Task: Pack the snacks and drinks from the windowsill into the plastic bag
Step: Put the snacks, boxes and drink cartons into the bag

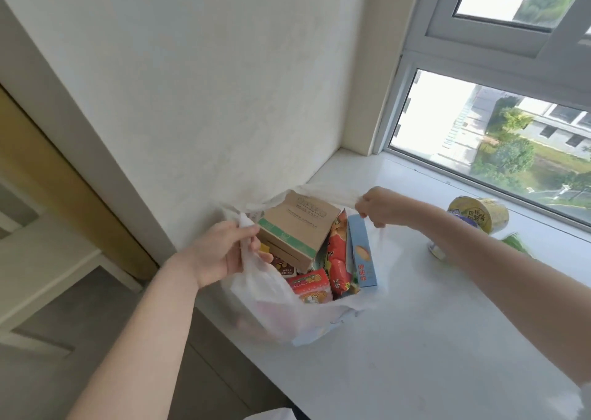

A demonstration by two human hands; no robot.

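A white plastic bag (275,304) stands open at the left end of the windowsill (415,339). Inside it are a brown cardboard box (297,227), an orange-red snack packet (337,259), a blue box (363,253), a red box (311,287) and other snacks. My left hand (220,253) grips the bag's left handle. My right hand (379,207) pinches the right handle, holding the mouth wide. A yellow cup of noodles (483,213) lies on its side on the sill behind my right forearm, with a can (437,250) and a green packet (516,243) partly hidden by the arm.
The white wall (208,100) rises right behind the bag. The window (495,132) runs along the sill's far edge. The sill's near edge drops to the floor (64,307) at the left, where a door frame stands.
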